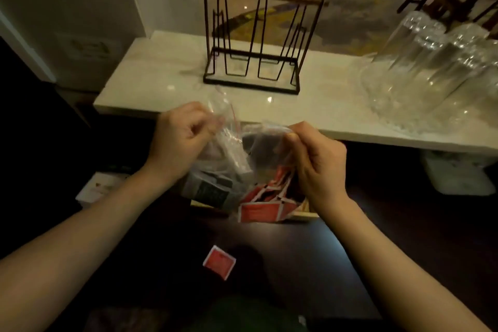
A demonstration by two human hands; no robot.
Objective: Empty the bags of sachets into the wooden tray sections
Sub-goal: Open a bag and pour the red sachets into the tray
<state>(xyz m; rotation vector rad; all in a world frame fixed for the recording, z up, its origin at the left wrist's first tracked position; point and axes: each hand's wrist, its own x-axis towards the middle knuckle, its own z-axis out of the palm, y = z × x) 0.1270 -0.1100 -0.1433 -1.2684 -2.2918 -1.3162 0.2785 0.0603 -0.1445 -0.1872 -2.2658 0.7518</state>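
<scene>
Marble counter (310,94): wire rack (258,38), upturned glasses (431,67). Clear bag (237,148), mouth pinched by left hand (180,143) and right hand (318,164), above wooden tray (304,214) (mostly hidden). Red sachets (264,205) inside bag; one loose sachet (219,261) on dark surface.

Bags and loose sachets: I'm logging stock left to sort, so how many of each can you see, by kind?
Clear bags, held: 2, one in the left hand, one in the right hand
Loose red sachet on the dark surface: 1
Total: 3
Sachets inside the bags are too bunched to count.
</scene>
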